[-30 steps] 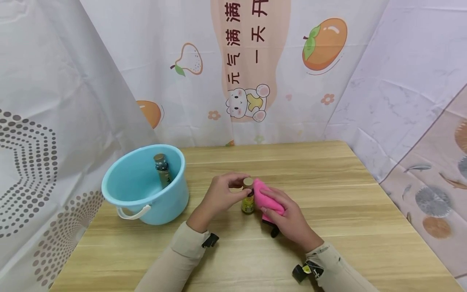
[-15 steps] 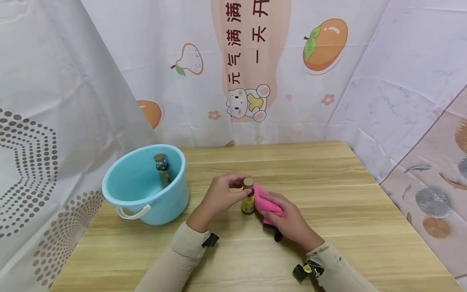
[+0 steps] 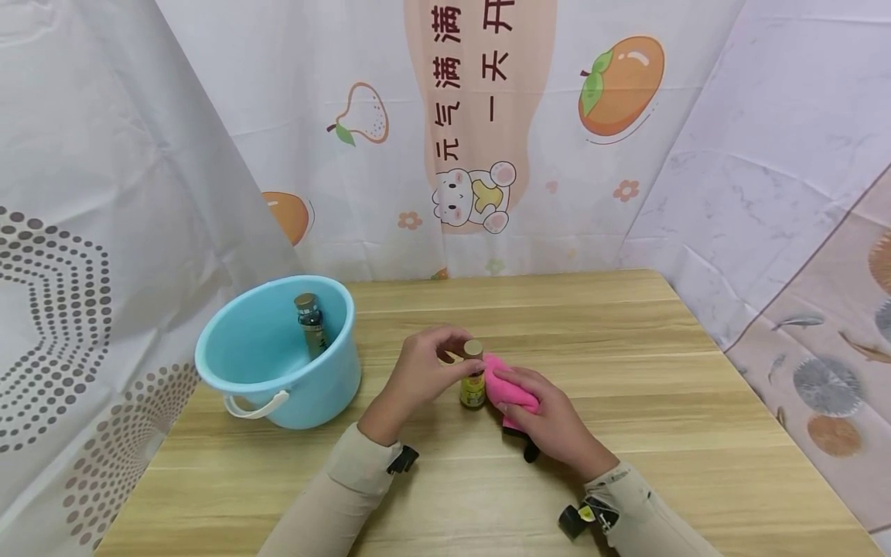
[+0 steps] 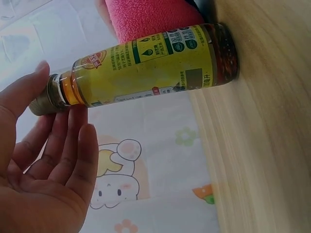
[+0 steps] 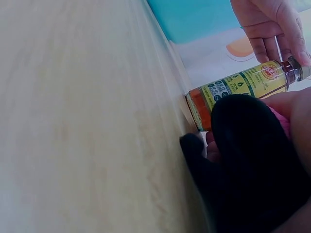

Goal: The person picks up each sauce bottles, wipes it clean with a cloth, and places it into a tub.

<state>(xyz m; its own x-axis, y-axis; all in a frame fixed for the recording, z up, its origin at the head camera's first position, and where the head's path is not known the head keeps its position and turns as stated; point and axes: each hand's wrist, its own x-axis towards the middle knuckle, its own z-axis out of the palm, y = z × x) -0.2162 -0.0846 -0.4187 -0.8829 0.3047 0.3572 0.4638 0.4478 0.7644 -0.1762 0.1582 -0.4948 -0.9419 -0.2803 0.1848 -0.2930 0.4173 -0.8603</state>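
A small glass bottle (image 3: 473,391) with a yellow label, gold cap and amber-brown contents stands upright on the table. My left hand (image 3: 428,367) pinches it at the cap and neck; in the left wrist view the thumb (image 4: 31,87) lies on the cap and fingers are under the neck. My right hand (image 3: 553,414) grips a pink fluffy cloth (image 3: 511,394) against the bottle's right side. A black part (image 5: 257,160) hangs from the cloth and fills much of the right wrist view, hiding most of the right hand there.
To the left on the wooden table (image 3: 626,333) stands a light blue bucket (image 3: 313,394) with a white handle (image 3: 256,406). A dark bottle (image 3: 311,325) with a brown cap leans inside it. A printed curtain (image 3: 557,193) hangs behind the table's far edge.
The pink cloth has slid a little downward along the bottle, and its black part has shifted slightly right. Left-hand fingers have shifted slightly at the cap; bottle and bucket stay put.
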